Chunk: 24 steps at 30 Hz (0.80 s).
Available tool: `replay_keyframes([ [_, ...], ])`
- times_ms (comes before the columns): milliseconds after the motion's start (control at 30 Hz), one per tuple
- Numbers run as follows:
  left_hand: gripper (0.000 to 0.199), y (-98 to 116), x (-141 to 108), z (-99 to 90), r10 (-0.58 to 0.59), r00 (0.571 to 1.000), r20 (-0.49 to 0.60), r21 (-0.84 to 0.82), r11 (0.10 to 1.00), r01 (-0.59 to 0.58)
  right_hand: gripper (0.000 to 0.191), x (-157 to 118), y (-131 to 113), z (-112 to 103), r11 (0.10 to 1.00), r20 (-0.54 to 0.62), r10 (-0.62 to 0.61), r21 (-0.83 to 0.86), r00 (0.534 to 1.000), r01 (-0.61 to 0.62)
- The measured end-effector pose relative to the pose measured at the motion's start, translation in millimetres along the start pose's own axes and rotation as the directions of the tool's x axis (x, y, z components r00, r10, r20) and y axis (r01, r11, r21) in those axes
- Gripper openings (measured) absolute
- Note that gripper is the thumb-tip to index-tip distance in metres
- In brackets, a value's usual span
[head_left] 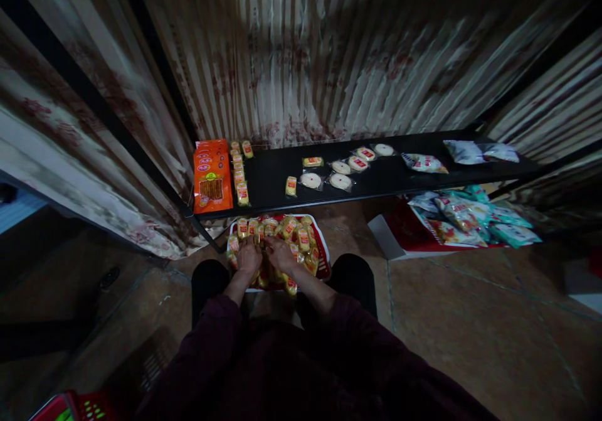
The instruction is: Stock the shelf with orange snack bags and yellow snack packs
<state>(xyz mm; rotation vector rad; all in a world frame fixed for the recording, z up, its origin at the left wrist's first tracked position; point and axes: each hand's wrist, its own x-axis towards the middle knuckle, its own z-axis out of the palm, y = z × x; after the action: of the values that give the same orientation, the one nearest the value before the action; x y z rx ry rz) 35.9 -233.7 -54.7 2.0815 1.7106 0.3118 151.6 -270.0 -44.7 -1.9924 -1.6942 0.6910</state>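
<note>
A red and white tray (pixel 323 253) on the floor in front of my knees is heaped with several small yellow snack packets (pixel 290 226). My left hand (pixel 248 256) and my right hand (pixel 280 253) both rest knuckles-up on that pile, side by side near the tray's middle, fingers curled down into the packets. Whether either hand has closed on a packet is hidden under the fingers. Above the tray runs a low black shelf (pixel 399 173) with a column of the same yellow packets (pixel 239 173) at its left end.
Orange flat packs (pixel 212 176) lie at the shelf's left end, round white cakes (pixel 341 181) mid-shelf, clear bags (pixel 470 151) at the right. A box of teal and white snack bags (pixel 463 219) sits under the shelf to the right. Corrugated wall behind; red basket (pixel 70 408) bottom left.
</note>
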Motion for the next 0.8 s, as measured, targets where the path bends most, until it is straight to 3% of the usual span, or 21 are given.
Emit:
replay_keyframes([
  [233, 0.039, 0, 11, 4.9, -0.021, 0.998, 0.059, -0.047, 0.999, 0.024, 0.048, 13, 1, 10, 1.000, 0.050, 0.020, -0.024, 0.999, -0.019],
  [500, 0.032, 4, 19, 8.0, -0.067, 0.990, 0.122, -0.108, 0.991, 0.080, 0.062, 8, 5, 12, 0.999, 0.120, -0.013, -0.033, 0.993, 0.017],
  [800, 0.033, 5, 26, 5.9, -0.180, 0.975, 0.129, -0.139, 0.970, 0.197, 0.057, 11, 13, 10, 1.000, 0.116, 0.003, 0.003, 0.993, -0.004],
])
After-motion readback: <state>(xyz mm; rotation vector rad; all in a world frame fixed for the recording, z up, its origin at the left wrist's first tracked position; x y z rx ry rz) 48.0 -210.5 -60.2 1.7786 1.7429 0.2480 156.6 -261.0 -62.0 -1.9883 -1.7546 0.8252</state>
